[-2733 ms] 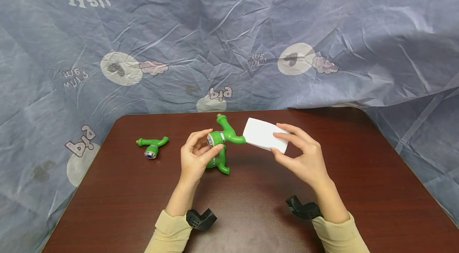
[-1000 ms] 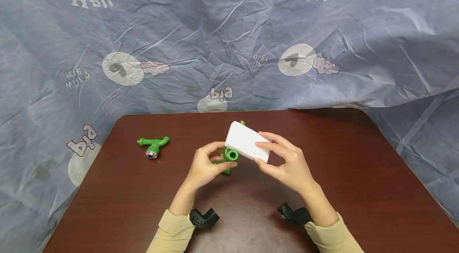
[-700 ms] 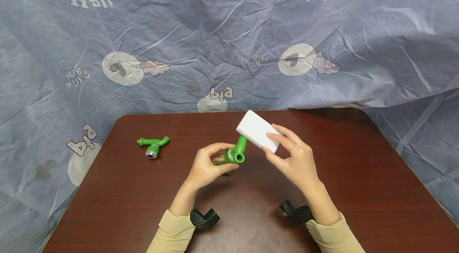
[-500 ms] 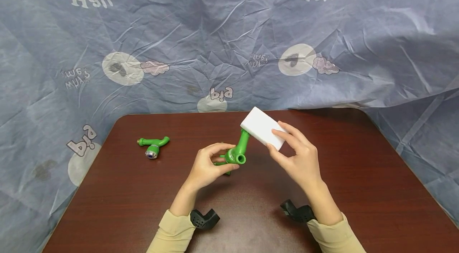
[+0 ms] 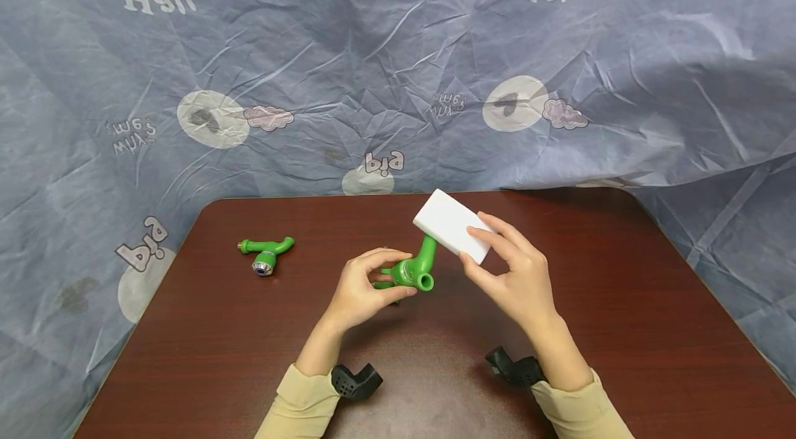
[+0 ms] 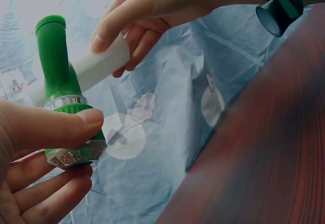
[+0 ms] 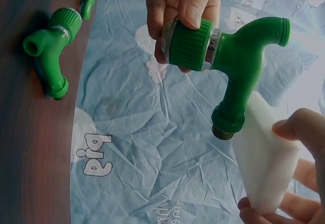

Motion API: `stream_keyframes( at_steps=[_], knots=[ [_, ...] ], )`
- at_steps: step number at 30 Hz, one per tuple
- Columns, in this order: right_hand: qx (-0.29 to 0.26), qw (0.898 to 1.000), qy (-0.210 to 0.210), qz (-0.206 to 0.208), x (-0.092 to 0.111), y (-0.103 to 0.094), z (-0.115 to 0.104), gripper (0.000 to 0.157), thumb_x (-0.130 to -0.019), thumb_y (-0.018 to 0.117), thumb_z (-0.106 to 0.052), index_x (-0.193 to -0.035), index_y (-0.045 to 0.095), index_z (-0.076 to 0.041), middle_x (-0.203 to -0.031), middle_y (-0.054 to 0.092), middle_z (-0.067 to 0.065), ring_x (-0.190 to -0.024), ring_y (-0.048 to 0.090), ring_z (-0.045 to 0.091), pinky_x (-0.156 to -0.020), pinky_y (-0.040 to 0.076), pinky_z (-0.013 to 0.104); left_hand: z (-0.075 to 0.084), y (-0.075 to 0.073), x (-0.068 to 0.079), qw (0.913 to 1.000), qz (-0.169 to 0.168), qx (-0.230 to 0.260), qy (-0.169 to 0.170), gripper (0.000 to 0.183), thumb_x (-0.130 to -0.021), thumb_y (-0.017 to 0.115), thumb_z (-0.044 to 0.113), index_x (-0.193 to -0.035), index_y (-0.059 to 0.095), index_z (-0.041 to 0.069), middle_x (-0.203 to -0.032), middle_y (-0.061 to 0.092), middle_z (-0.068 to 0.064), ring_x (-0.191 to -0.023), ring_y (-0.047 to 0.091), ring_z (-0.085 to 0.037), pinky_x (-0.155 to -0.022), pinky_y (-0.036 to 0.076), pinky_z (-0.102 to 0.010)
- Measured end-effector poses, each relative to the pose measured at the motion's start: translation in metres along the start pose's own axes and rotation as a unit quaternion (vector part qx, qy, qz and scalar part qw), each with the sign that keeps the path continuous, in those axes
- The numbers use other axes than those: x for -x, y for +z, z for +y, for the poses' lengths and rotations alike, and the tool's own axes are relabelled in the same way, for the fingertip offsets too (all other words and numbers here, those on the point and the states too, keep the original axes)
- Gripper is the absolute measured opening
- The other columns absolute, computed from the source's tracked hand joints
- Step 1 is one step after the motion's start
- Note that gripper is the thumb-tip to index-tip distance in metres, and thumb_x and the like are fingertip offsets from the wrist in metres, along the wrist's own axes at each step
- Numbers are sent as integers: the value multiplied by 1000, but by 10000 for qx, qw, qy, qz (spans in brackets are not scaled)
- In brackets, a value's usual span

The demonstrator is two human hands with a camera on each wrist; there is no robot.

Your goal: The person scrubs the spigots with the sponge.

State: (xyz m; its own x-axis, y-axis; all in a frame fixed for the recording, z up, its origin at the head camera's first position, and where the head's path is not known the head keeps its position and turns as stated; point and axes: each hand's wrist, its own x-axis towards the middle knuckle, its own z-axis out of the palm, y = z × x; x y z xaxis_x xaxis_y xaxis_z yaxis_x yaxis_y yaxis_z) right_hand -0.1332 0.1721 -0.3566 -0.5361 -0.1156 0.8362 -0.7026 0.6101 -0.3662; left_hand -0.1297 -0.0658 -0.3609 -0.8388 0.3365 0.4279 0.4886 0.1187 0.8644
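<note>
My left hand (image 5: 357,290) holds a green plastic tap (image 7: 238,66) by its ribbed knob, thumb on one side and fingers on the other. In the head view the tap's open spout (image 5: 425,281) faces the camera, and its threaded inlet end is hidden behind a white sponge block (image 5: 450,221). My right hand (image 5: 516,273) pinches this sponge between thumb and fingers, its lower left edge right at the tap's pipe. Both are held up above the table. The right wrist view shows the brass thread (image 7: 223,133) beside the sponge.
A second green tap (image 5: 264,249) lies on the left of the brown table (image 5: 205,342). Another green tap (image 7: 51,56) lies behind my left hand, mostly hidden in the head view. A patterned blue-grey cloth (image 5: 398,66) hangs behind the table.
My left hand has turned the tap from spout rightward to spout toward the camera. The sponge came left over the tap, slid up and right along its pipe, then slightly back down.
</note>
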Motion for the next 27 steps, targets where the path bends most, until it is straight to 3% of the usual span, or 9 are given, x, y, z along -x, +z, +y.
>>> stream_keyframes(
  at_steps=[5,12,19,22,27],
  knots=[
    [-472,9980,-49,-407,1,2,-2,30,-73,72,-18,-102,72,-10,-117,63,7,-100,63,24,-87,44,14,-6,0,0,9992,311,268,7,44,-67,79,-9,-108,64,-6,-102,65,-18,-86,65,-30,-71,57,-38],
    [-891,9926,-298,-770,4,7,-7,28,-77,70,-21,-103,70,-11,-117,63,8,-100,63,23,-87,46,17,-35,3,0,9952,728,609,-220,46,-68,82,-2,-110,65,-2,-95,68,-16,-82,66,-30,-70,57,-32],
    [-552,9953,-170,-777,5,8,-6,30,-72,75,-21,-100,70,-12,-116,63,5,-99,63,21,-85,46,16,-4,2,0,9954,403,821,-276,42,-70,76,-11,-109,62,-10,-99,66,-22,-83,67,-32,-70,56,-45],
    [-436,9960,-73,-771,6,7,-6,32,-70,78,-18,-100,69,-12,-116,62,5,-99,63,22,-85,46,15,-3,3,0,9956,352,842,-189,41,-70,75,-12,-108,62,-11,-98,66,-23,-83,67,-27,-70,56,-46],
    [-62,9972,246,-706,5,5,-3,34,-68,81,-15,-100,70,-11,-115,63,5,-98,63,23,-82,45,13,-20,4,0,9950,366,926,-62,44,-69,76,-12,-111,62,-8,-98,67,-21,-83,68,-21,-69,57,-41]
  ],
)
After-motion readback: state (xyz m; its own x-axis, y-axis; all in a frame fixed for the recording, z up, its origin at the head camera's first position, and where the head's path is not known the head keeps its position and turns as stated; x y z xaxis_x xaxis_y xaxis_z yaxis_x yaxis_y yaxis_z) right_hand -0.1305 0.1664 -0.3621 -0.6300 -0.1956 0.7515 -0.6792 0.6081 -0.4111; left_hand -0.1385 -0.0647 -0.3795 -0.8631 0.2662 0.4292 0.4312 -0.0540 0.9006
